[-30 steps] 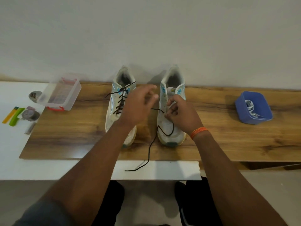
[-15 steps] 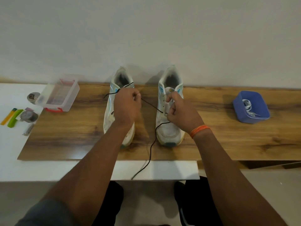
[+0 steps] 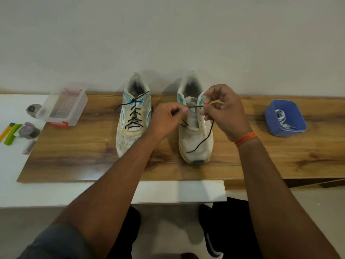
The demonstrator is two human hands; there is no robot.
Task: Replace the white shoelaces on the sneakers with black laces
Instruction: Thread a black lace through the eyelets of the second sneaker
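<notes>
Two white sneakers stand side by side on a wooden board, toes toward me. The left sneaker is laced with a black lace. Over the right sneaker, a second black lace is stretched between my hands above the tongue. My left hand pinches one part of it beside the shoe. My right hand pinches it at the shoe's right eyelets, and the loose end trails down over the toe. White laces lie in a blue tub at the right.
A clear plastic box with a red latch sits at the board's back left corner. Small items lie on the white table to the left: a green and yellow tool, a round tin. The wall rises right behind the shoes.
My left hand moved right from over the left sneaker to the right sneaker's side. The black lace, which hung off the table edge, now lies shorter across the right shoe's toe.
</notes>
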